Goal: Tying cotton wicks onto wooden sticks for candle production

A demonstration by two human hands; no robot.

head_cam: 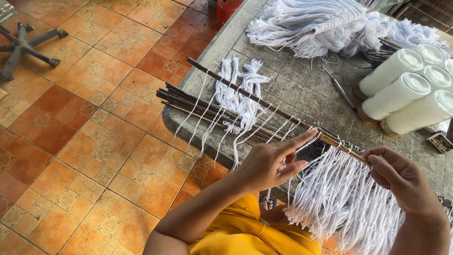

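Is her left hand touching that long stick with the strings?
Touching: the head view shows the left hand with its fingertips laid on the stick.

You are working with two hands: your left hand (269, 163) is touching one long stick (264, 104) and your right hand (401, 177) is pinching it. Five white candles (394, 97) are lying beyond your right hand. One pair of scissors (340, 89) is lying just before them. One bundle of spare sticks (198, 106) is lying beyond your left hand; their number cannot be told.
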